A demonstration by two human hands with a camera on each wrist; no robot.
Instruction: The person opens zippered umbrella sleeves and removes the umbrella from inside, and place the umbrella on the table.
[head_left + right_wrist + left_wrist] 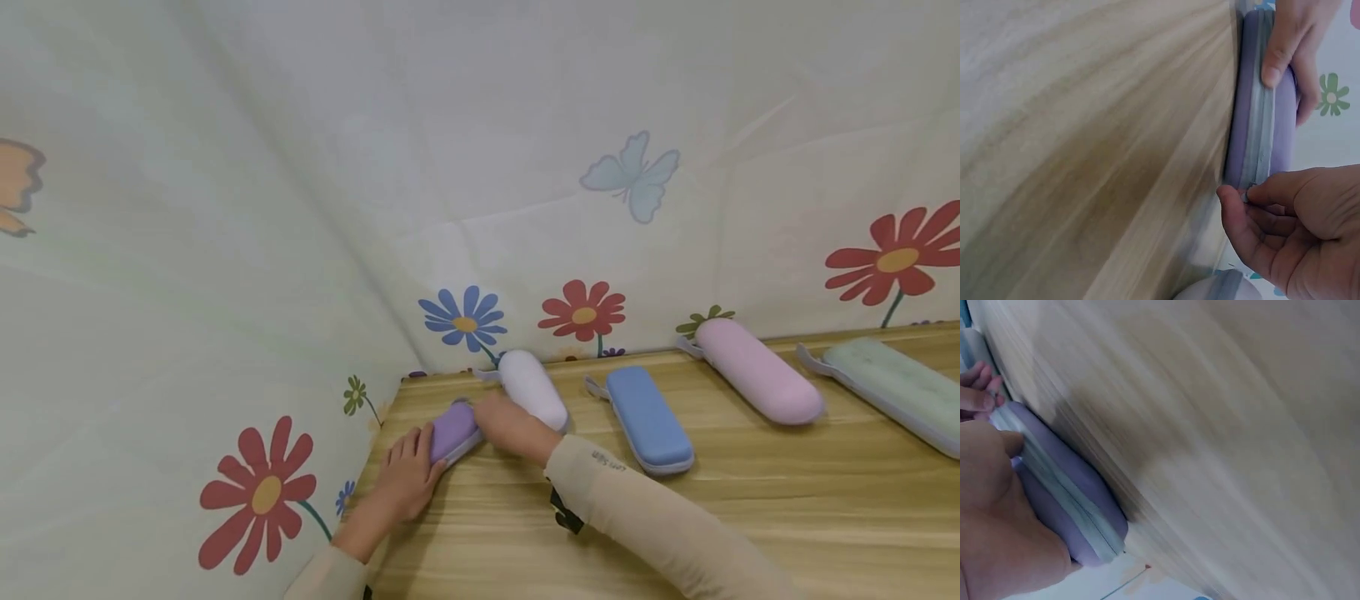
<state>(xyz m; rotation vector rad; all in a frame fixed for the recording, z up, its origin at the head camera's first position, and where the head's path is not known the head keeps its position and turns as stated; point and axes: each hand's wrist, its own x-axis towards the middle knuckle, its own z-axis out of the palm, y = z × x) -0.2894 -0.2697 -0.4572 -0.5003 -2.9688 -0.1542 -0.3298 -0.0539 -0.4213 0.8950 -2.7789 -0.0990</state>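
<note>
A purple zip-up case (452, 431) lies at the left end of the table. My left hand (407, 473) grips it from the left, fingers over the top and the thumb pressed along its grey zipper band (1261, 119). At the case's other end is my right hand (516, 427). Its thumb and forefinger pinch a small metal zipper pull (1248, 194), as the right wrist view shows. Along the visible side, the two edges of the zipper band (1063, 481) lie together. A white case (534, 392) stands just behind the right hand, partly covered by it.
To the right lie a blue case (649, 419), a pink case (757, 372) and a pale green case (900, 392), each with a grey strap. A flower-printed curtain (465, 192) rises along the back and left edges of the wooden table (510, 542).
</note>
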